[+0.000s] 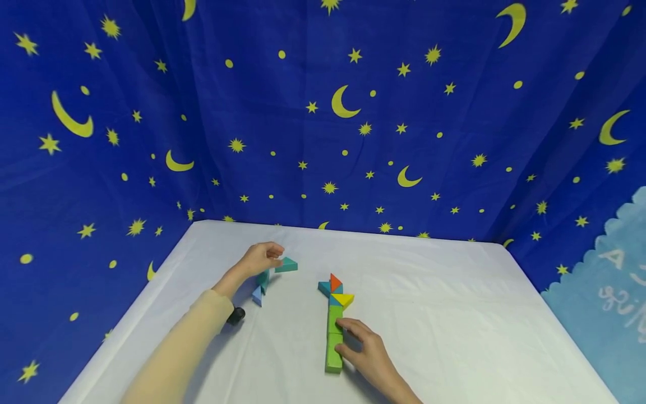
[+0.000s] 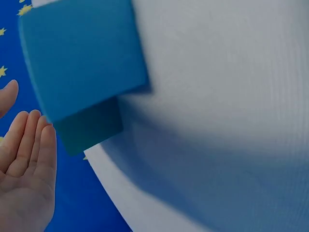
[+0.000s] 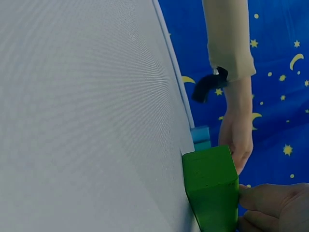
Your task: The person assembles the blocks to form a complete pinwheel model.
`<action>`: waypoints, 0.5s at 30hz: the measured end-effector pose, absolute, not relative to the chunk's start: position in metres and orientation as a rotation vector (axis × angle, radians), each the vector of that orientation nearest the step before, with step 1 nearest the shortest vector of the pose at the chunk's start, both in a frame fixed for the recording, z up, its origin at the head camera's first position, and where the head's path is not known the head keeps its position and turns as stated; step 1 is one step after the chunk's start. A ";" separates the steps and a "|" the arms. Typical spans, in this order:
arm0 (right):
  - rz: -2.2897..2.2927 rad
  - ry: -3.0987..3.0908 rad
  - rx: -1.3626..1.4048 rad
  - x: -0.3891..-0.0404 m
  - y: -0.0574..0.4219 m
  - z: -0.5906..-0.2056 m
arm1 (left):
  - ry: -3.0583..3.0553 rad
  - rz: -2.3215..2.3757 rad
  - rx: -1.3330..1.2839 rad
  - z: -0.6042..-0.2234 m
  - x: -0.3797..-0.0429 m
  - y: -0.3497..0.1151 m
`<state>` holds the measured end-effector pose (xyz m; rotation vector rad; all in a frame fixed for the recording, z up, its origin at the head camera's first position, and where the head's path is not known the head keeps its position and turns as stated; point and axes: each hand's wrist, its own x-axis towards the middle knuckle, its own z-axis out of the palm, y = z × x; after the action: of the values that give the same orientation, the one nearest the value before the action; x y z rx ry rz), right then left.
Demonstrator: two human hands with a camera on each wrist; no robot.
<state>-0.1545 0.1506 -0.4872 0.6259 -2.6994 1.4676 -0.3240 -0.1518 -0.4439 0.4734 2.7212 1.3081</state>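
My left hand (image 1: 257, 259) hovers at the left of the table with nothing between its fingers. Close by it lie a turquoise triangular block (image 1: 286, 266), a teal block (image 1: 264, 281) partly hidden by the hand, and a light blue triangular block (image 1: 257, 296). In the left wrist view its fingers extend, past a blue block (image 2: 82, 58). My right hand (image 1: 370, 353) touches the right side of two green blocks (image 1: 333, 359), laid end to end. Beyond them, in the same row, are a yellow triangular block (image 1: 345, 300), a red triangular block (image 1: 335, 283) and several blue pieces (image 1: 323, 288).
A white cloth (image 1: 444, 314) covers the table. Blue curtains (image 1: 303, 112) with yellow moons and stars stand behind it and at its sides. A black wrist device (image 1: 236, 316) sticks out under the left sleeve. A light blue panel (image 1: 605, 303) hangs at the right.
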 end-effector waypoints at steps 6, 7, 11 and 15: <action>1.479 -2.685 0.634 -0.154 0.151 -0.488 | 2.715 1.259 0.477 -0.447 -0.327 -0.147; 1.478 -2.684 0.635 -0.154 0.151 -0.488 | 2.717 1.252 0.475 -0.448 -0.328 -0.146; 1.485 -2.681 0.636 -0.154 0.151 -0.489 | 2.743 1.198 0.488 -0.452 -0.331 -0.143; 1.495 -2.683 0.639 -0.155 0.151 -0.489 | 2.776 1.156 0.482 -0.456 -0.333 -0.141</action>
<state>-0.1554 0.1511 -0.4890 0.6392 -2.6826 1.4953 -0.3334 -0.1411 -0.4557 0.4817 2.7761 1.1556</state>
